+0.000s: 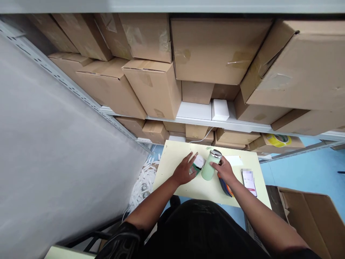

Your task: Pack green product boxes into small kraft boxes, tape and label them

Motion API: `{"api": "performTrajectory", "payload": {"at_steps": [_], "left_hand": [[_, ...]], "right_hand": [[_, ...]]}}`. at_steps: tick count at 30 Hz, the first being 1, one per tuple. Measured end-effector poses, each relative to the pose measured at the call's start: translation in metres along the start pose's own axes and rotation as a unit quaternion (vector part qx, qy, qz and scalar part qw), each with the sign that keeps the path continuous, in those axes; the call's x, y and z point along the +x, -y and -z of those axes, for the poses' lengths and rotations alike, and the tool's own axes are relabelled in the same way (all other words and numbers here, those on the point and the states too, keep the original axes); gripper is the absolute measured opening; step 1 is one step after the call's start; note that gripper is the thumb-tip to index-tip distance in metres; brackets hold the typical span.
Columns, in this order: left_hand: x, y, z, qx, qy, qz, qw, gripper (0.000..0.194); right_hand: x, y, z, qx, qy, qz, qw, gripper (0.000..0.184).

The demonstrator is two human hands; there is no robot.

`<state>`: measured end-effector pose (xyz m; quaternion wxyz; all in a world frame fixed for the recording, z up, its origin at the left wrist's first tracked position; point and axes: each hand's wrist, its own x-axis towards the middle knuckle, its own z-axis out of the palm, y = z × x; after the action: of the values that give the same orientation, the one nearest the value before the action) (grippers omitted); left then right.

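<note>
Head view: a green tumbler (pixel 208 169) is held by the right grip (pixel 225 169) at the middle of the counter (pixel 167 162), a white-topped box (pixel 199 161) is flanked by the wide-spread left grip (pixel 183 171), and bare room is left toward the counter's left edge.

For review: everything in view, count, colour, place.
table: one, pale yellow, centre
bottle: one, light green, in right hand
small box: one, green/white, by left hand
unclear item: one, blue/orange, table's near side
phone: one, pale-screened, table's right
paper: one, white, table's far side
rack: one, pale grey, ahead
cartons: many, brown, on rack
white box: one, white, on rack
tape roll: one, yellow, on carton
cord: one, white, beyond table
floor: one, blue, below
scraps: many, white, floor's left
large carton: one, brown, lower right
wall: one, grey, left
shirt: one, black, bottom
left hand: one, bare, at small box
right hand: one, bare, around bottle
</note>
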<state>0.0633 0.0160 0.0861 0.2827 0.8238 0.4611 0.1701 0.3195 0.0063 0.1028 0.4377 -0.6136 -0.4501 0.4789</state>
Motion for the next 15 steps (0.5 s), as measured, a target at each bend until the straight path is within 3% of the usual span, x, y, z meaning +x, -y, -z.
{"api": "performTrajectory", "payload": {"at_steps": [2, 5, 15], "left_hand": [[0.009, 0.001, 0.009, 0.005, 0.05, -0.051, 0.997, 0.08], [0.021, 0.002, 0.015, 0.014, 0.103, -0.042, 0.994, 0.072], [0.019, -0.003, 0.022, 0.086, 0.121, 0.007, 0.989, 0.043]], "right_hand": [[0.002, -0.005, 0.0, -0.011, 0.005, 0.006, 1.0, 0.052], [0.003, -0.011, -0.001, -0.02, 0.011, 0.002, 1.0, 0.051], [-0.001, -0.022, 0.0, -0.036, 0.017, -0.017, 0.999, 0.051]]}}
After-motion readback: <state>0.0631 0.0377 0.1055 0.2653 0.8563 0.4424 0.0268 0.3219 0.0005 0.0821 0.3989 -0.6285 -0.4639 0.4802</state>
